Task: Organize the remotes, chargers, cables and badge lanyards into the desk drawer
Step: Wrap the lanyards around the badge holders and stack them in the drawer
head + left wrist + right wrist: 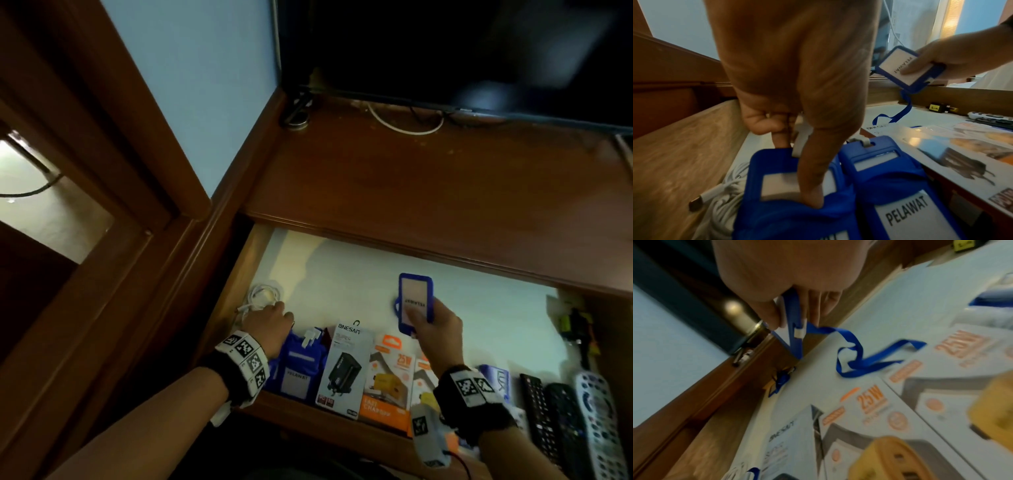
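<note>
The desk drawer (247, 263) stands open, with a white lining. My right hand (426, 320) holds a blue badge holder (415, 301) above the drawer's middle, thumb on its face. Its blue lanyard (859, 356) trails onto the lining. My left hand (274, 322) is at the drawer's front left and grips another blue badge holder (789, 183) at its top, index finger pressed on its window. A third badge, marked PELAWAT (900, 209), lies beside it. A coiled white cable (263, 296) lies in the left corner.
Boxed chargers line the drawer's front: a ONESAM box (346, 370) and orange 25W boxes (390, 380). Remotes (548, 411) lie at the front right, and small plugs (575, 325) sit by the right wall. The desktop (428, 185) above carries a dark screen and cables.
</note>
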